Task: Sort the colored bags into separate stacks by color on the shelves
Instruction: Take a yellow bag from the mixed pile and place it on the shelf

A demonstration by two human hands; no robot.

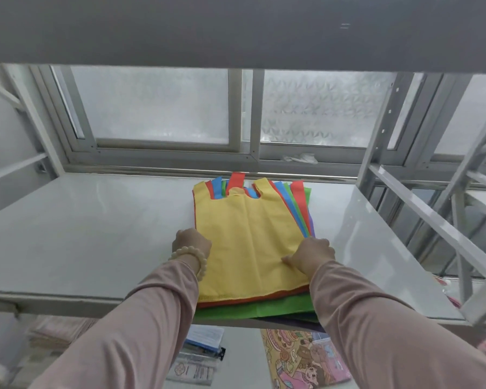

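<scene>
Both sides are on the top yellow bag (pixel 244 234) of the mixed pile (pixel 264 308) at the shelf's (pixel 96 234) front edge: left grip (pixel 191 244) curled round its left edge, right grip (pixel 310 255) pinching the right, thumb on top, likely to peel off just this 1 colour.

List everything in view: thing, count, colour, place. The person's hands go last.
yellow bag: one, yellow, top of pile on shelf
other bags: several, red, blue, green, purple, fanned under it
shelf: one, pale grey, before window
window: one, frosted, behind shelf
printed sheets: several, multicoloured, level below
bracelet: one, cream beads, left wrist
left hand: at yellow bag's left edge, grip hidden
right hand: thumb on yellow bag, fingers curled at its right edge
</scene>
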